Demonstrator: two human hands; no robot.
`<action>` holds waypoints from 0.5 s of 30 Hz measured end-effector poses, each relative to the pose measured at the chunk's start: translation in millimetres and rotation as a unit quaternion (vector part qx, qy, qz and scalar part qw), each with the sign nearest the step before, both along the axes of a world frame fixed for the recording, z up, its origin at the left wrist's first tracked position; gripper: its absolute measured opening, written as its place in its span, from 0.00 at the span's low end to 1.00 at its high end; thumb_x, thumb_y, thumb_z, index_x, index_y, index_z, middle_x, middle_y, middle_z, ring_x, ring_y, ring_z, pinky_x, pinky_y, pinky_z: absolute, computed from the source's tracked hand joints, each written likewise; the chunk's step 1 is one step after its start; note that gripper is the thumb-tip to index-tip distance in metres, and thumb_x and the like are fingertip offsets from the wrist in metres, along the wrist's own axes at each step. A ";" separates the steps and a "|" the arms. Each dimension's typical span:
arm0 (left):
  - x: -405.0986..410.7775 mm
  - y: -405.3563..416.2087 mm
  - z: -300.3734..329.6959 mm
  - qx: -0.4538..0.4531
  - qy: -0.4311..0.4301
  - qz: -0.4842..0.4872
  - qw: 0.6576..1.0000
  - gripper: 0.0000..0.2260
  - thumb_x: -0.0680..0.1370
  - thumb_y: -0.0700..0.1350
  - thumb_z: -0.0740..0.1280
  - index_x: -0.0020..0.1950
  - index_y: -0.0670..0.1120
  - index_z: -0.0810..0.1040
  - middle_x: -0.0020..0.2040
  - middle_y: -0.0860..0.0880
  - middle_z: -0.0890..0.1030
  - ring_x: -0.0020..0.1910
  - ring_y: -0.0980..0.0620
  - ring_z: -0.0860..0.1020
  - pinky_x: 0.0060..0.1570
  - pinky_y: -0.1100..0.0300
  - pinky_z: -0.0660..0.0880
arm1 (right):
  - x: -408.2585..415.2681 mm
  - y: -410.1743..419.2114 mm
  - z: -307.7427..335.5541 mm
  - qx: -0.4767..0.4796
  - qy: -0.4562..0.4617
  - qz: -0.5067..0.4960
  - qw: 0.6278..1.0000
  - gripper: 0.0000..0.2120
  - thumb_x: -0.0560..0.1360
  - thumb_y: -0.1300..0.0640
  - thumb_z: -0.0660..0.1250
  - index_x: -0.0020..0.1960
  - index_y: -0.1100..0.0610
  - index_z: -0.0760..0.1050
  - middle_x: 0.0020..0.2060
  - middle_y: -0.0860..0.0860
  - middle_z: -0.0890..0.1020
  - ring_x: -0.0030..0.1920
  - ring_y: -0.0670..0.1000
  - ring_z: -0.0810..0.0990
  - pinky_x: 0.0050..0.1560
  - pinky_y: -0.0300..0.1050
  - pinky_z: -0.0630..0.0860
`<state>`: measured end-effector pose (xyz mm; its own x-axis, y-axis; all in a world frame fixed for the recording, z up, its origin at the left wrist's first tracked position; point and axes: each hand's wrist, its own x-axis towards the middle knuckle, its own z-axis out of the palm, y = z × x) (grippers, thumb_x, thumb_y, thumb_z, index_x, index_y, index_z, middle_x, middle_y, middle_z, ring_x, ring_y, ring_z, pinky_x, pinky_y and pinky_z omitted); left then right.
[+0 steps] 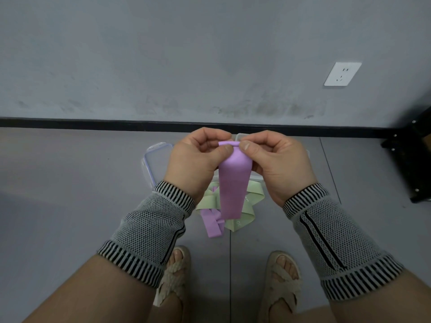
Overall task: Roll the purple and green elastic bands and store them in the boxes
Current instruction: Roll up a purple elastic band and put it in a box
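A purple elastic band (233,183) hangs in the air in front of me, its top edge curled into a small roll. My left hand (198,159) and my right hand (272,162) each pinch that rolled top edge between thumb and fingers. On the floor below lie a green band (247,206) and another purple band (212,223), tangled together. A clear plastic box (154,162) lies on the floor behind my left hand, partly hidden. Another clear box (240,137) shows only a corner above my right thumb.
The grey floor meets a grey wall at a black skirting board (93,123). A white wall socket (342,74) is up on the right. A black metal frame (417,159) stands at the right edge. My sandalled feet (233,276) are near the bands.
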<state>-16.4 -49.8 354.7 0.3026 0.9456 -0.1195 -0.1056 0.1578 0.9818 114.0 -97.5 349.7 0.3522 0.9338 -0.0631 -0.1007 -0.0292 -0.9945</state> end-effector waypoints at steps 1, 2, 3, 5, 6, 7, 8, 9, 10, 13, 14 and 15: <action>0.2 -0.2 0.0 -0.001 0.001 -0.001 1.000 0.09 0.72 0.30 0.68 0.43 0.44 0.79 0.41 0.45 0.82 0.43 0.50 0.80 0.46 0.57 0.79 | 0.5 0.0 -0.4 -0.001 -0.009 -0.004 1.000 0.07 0.72 0.66 0.69 0.39 0.56 0.81 0.37 0.55 0.84 0.39 0.52 0.82 0.46 0.54 0.81; 0.4 -0.3 0.1 -0.006 0.003 -0.003 1.000 0.08 0.72 0.30 0.68 0.43 0.43 0.79 0.40 0.45 0.83 0.42 0.51 0.81 0.44 0.58 0.79 | 1.1 0.2 -0.9 -0.002 -0.016 -0.007 1.000 0.07 0.72 0.66 0.69 0.39 0.55 0.81 0.37 0.56 0.84 0.39 0.53 0.82 0.47 0.55 0.81; 0.5 -0.4 0.4 -0.012 0.005 -0.007 1.000 0.08 0.72 0.31 0.68 0.43 0.44 0.79 0.39 0.46 0.83 0.40 0.52 0.81 0.41 0.59 0.79 | 1.9 0.4 -1.7 -0.002 -0.023 -0.011 1.000 0.08 0.72 0.66 0.69 0.39 0.55 0.81 0.37 0.56 0.84 0.40 0.53 0.82 0.47 0.56 0.81; 0.8 -0.6 0.8 -0.025 0.011 -0.015 1.000 0.06 0.72 0.33 0.69 0.42 0.44 0.79 0.36 0.48 0.83 0.36 0.53 0.81 0.36 0.61 0.78 | 3.1 0.6 -2.7 0.000 -0.036 -0.016 0.999 0.08 0.72 0.65 0.70 0.38 0.53 0.81 0.38 0.57 0.84 0.41 0.55 0.83 0.49 0.58 0.80; 0.9 -0.6 0.8 -0.028 0.013 -0.016 0.999 0.05 0.73 0.34 0.69 0.42 0.44 0.79 0.35 0.48 0.83 0.35 0.54 0.81 0.35 0.61 0.77 | 3.3 0.5 -3.1 0.003 -0.041 -0.016 0.999 0.08 0.72 0.65 0.70 0.38 0.53 0.81 0.39 0.57 0.84 0.42 0.56 0.83 0.50 0.59 0.80; 1.0 -0.4 0.8 -0.029 0.016 -0.016 0.999 0.05 0.73 0.34 0.69 0.41 0.44 0.79 0.34 0.48 0.83 0.34 0.54 0.80 0.35 0.62 0.77 | 3.4 0.6 -3.7 0.005 -0.047 -0.017 0.999 0.08 0.72 0.65 0.70 0.38 0.53 0.81 0.39 0.58 0.84 0.42 0.56 0.82 0.50 0.59 0.80; 1.1 -0.1 0.7 -0.027 0.018 -0.014 0.999 0.05 0.73 0.34 0.69 0.41 0.43 0.78 0.33 0.48 0.82 0.33 0.54 0.80 0.34 0.62 0.77 | 3.2 0.6 -3.9 0.006 -0.052 -0.016 0.998 0.08 0.72 0.65 0.70 0.39 0.53 0.80 0.39 0.58 0.84 0.42 0.55 0.82 0.50 0.59 0.80; 1.0 0.1 0.5 -0.025 0.019 -0.013 0.999 0.05 0.73 0.34 0.69 0.40 0.43 0.78 0.33 0.49 0.82 0.33 0.54 0.79 0.35 0.62 0.77 | 2.8 0.7 -3.9 0.006 -0.056 -0.015 0.998 0.08 0.72 0.65 0.70 0.39 0.53 0.80 0.39 0.59 0.84 0.41 0.54 0.82 0.49 0.59 0.80; 1.0 0.4 0.3 -0.022 0.019 -0.013 0.999 0.06 0.73 0.34 0.68 0.40 0.44 0.78 0.33 0.48 0.82 0.33 0.54 0.79 0.35 0.61 0.77 | 2.3 0.8 -3.9 0.007 -0.056 -0.013 0.998 0.08 0.72 0.66 0.69 0.39 0.53 0.80 0.39 0.59 0.84 0.40 0.53 0.82 0.49 0.57 0.80; 0.3 1.3 -0.2 -0.018 0.011 -0.011 1.000 0.07 0.73 0.32 0.68 0.39 0.44 0.78 0.33 0.48 0.81 0.33 0.54 0.78 0.34 0.62 0.76 | 0.5 1.2 -3.7 0.012 -0.041 -0.001 0.999 0.11 0.72 0.68 0.68 0.40 0.53 0.80 0.38 0.54 0.83 0.40 0.50 0.81 0.48 0.52 0.79; 0.0 1.5 -0.4 -0.017 0.009 -0.011 1.000 0.08 0.73 0.32 0.67 0.39 0.44 0.77 0.32 0.49 0.81 0.33 0.54 0.78 0.34 0.62 0.76 | 0.3 1.2 -3.8 0.012 -0.037 0.004 0.999 0.11 0.71 0.69 0.68 0.40 0.53 0.80 0.37 0.52 0.83 0.40 0.50 0.81 0.48 0.51 0.79; -0.3 1.6 -0.7 -0.017 0.008 -0.011 1.000 0.08 0.73 0.32 0.67 0.39 0.44 0.77 0.33 0.49 0.81 0.33 0.54 0.78 0.35 0.62 0.76 | 0.5 1.1 -3.8 0.011 -0.032 0.009 0.999 0.11 0.71 0.69 0.69 0.40 0.52 0.80 0.37 0.51 0.83 0.40 0.49 0.81 0.49 0.50 0.79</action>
<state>-16.6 -48.2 354.0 0.3219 0.9338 -0.1560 -0.0855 0.1927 0.9775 114.5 -96.3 345.9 0.3388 0.9406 -0.0203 -0.0356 -0.0087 -0.9993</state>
